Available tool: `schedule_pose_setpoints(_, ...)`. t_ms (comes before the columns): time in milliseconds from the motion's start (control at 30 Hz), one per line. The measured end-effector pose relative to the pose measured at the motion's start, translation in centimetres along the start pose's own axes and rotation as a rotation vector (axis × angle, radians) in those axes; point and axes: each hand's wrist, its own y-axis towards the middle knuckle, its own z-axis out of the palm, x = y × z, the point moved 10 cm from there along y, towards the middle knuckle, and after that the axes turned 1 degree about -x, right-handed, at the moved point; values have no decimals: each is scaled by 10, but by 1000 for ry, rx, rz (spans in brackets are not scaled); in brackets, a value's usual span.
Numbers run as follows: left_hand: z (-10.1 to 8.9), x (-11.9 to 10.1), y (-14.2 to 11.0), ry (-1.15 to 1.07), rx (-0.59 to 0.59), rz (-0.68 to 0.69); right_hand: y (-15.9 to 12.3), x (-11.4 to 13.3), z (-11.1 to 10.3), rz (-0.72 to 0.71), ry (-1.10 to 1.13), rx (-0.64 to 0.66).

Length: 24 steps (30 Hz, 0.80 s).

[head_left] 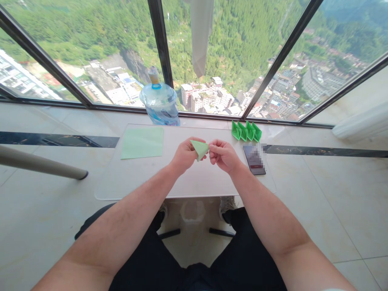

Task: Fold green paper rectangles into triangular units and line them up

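Observation:
A small piece of folded light green paper (199, 148) is held up over the middle of the low white table. My left hand (185, 154) grips its left side, fingers behind it and thumb near the top edge. At the paper's right corner, my right hand (223, 152) pinches with thumb and forefinger, the other fingers curled. To the left lies a flat light green sheet of paper (142, 143). Several folded bright green paper boats (246, 131) stand in a row at the table's back right corner.
A smartphone (254, 159) lies near the right edge of the white table (182, 182). Behind the table stands a large water bottle (160, 105) against the window. A grey pole (45, 162) reaches in from the left above the tiled floor (330, 202).

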Motion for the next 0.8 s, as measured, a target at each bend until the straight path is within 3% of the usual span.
schedule_pose_setpoints(633,-6,-13,-3,277,-39,102,1,-2,-1,8,-106,63)
schedule_pose_setpoints(700,-8,-14,-4,334,-71,127,1,-2,-1,1,-88,42)
schedule_pose_setpoints(800,-16,-26,-11,533,-198,268,0,-2,-3,-4,-85,-46)
